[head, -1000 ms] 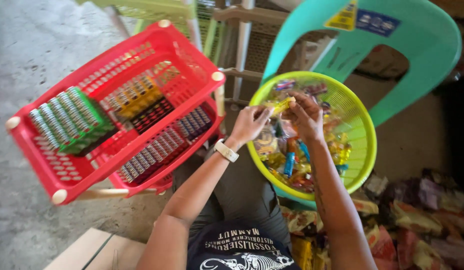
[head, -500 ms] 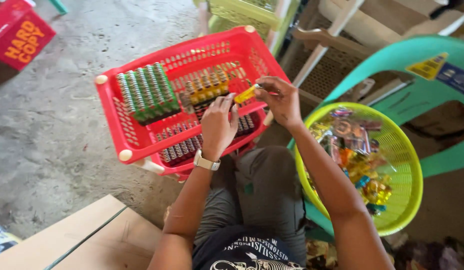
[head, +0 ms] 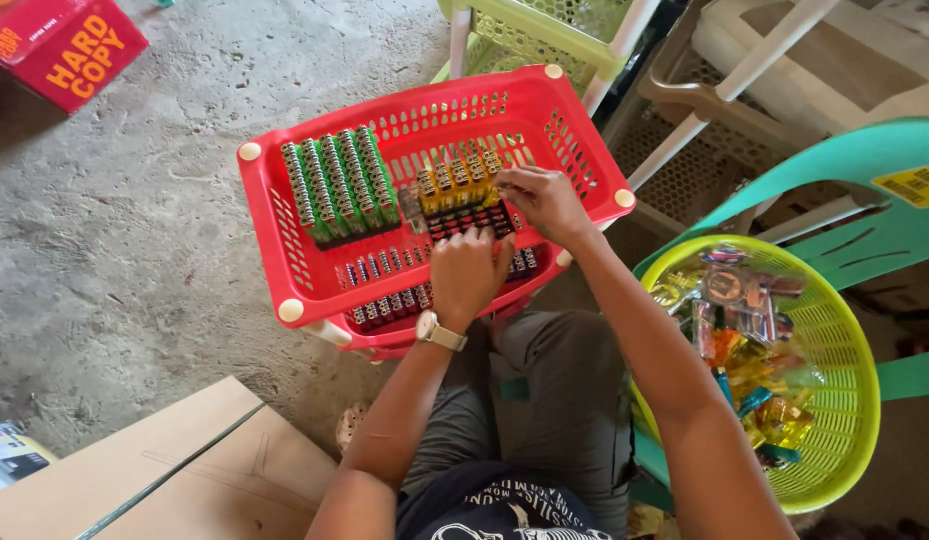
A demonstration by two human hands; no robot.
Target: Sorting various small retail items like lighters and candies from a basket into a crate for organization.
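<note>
Both hands are sitting deeper in the red basket [head: 284, 215] now. Right hand [head: 544, 200] is pinching closed on the yellow lighters [head: 459, 183] by the far edge, left hand [head: 467, 272] is curling loosely over the dark lighters [head: 474, 222] at the middle, gripping nothing I can make out.

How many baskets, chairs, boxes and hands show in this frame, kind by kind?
Red baskets: 1
Green baskets: 2, a round one and a square one
Chairs: 2, teal and white
Cardboard boxes: 2, red and brown
Hands: 2, left hand and right hand
Total: 9
</note>
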